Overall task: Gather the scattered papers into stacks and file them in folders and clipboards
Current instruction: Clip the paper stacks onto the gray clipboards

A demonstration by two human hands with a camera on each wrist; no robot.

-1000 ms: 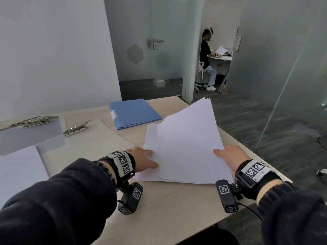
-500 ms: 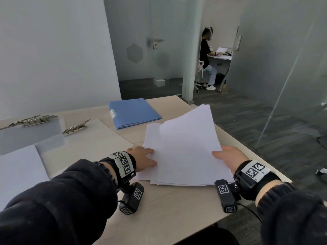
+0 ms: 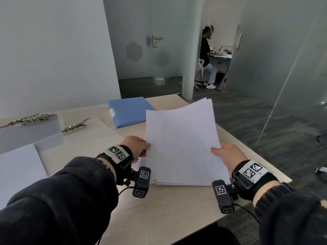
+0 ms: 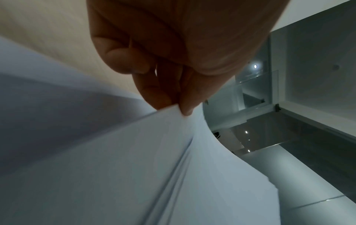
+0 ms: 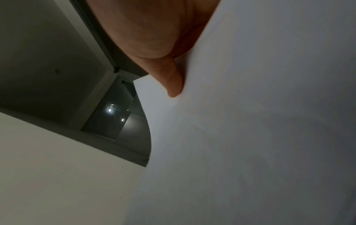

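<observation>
Paper stack [image 3: 182,144] held at both side edges, tilted up off the table [image 3: 159,209], near edge low by the table top; whether it touches, can't tell. Left hand [image 3: 136,145] grip pinching the stack's left edge, thumb on top, fingers [image 4: 154,94] underneath. Right hand [image 3: 228,156] grip clamped on the right edge, thumb on top; in the right wrist view one finger [image 5: 171,79] lies against the sheet's underside. Sheet edges not fully flush, slightly fanned at the far corner. Blue folder [image 3: 131,112] closed, flat on the table beyond the stack, contents not visible. Two clipboards on the left: clear clipboard [image 3: 76,138] with metal clip, grey clipboard [image 3: 30,133] further left, overlapping. Loose white sheet [image 3: 17,167] at the near left, apart from the stack.
</observation>
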